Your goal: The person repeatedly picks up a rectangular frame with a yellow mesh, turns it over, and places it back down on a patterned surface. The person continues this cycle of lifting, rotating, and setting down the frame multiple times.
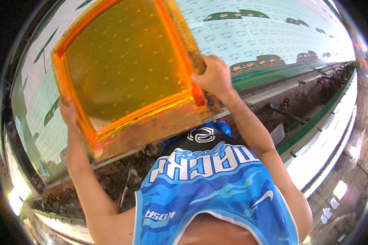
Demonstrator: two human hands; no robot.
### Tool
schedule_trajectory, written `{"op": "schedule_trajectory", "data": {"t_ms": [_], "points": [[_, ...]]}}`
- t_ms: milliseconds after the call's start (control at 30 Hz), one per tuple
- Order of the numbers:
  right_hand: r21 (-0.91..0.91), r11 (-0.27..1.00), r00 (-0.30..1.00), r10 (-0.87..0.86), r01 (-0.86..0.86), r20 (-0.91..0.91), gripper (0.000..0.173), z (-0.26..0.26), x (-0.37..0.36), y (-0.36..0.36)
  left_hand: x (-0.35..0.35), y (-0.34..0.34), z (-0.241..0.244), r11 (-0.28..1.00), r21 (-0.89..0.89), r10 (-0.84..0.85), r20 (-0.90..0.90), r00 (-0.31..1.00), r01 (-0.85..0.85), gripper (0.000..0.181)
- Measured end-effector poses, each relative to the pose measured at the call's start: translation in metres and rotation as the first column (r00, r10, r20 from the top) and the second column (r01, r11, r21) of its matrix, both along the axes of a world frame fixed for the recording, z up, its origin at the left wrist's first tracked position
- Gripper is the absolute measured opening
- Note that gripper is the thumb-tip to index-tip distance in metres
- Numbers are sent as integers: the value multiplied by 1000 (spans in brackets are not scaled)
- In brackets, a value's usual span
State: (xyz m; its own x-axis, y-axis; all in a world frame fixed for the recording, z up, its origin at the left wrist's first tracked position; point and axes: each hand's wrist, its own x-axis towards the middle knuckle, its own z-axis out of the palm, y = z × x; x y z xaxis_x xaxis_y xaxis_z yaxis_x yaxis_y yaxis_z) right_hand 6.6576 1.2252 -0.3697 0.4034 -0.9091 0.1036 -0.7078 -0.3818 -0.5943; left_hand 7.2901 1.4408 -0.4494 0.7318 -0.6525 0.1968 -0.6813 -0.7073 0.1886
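A large screen-printing frame (122,67) is held in front of my body, tilted over the edge of a long printing table. Its yellowish mesh carries a scatter of small pale marks, and the wooden sides are coated with orange and yellow ink. My left hand (68,111) grips the left side of the frame, its fingers partly hidden behind the wood. On the other side my right hand (214,75) clasps the right rail, thumb on the inner edge. Pale mint printed fabric (239,36) with dark green flowered shapes lies on the table behind the frame.
A metal rail (273,90) runs along the table's near edge. Beyond a dark, littered gap on the right lies another long white table (328,147) with a green border. Paper scraps (326,215) lie on the tiled floor (349,183) at the lower right.
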Motion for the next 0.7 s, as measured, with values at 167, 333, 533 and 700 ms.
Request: {"op": "schedule_trajectory", "data": {"t_ms": [167, 333, 533, 700], "points": [[6, 1000, 998, 30, -31, 58, 42, 26, -31, -33, 9, -9, 6, 996, -34, -86, -53, 995, 84, 61], [-24, 999, 999, -38, 38, -9, 45, 22, -125, -104, -80, -105, 24, 994, -14, -111, -83, 990, 110, 63], [-71, 995, 996, -75, 72, -49, 43, -8, -283, -223, -245, -216, 24, 973, -117, -209, -68, 975, 200, 64], [-49, 994, 995, -101, 101, -10, 46, -25, -446, -326, -411, -317, 22, 984, -65, -166, 35, 985, 168, 64]]}}
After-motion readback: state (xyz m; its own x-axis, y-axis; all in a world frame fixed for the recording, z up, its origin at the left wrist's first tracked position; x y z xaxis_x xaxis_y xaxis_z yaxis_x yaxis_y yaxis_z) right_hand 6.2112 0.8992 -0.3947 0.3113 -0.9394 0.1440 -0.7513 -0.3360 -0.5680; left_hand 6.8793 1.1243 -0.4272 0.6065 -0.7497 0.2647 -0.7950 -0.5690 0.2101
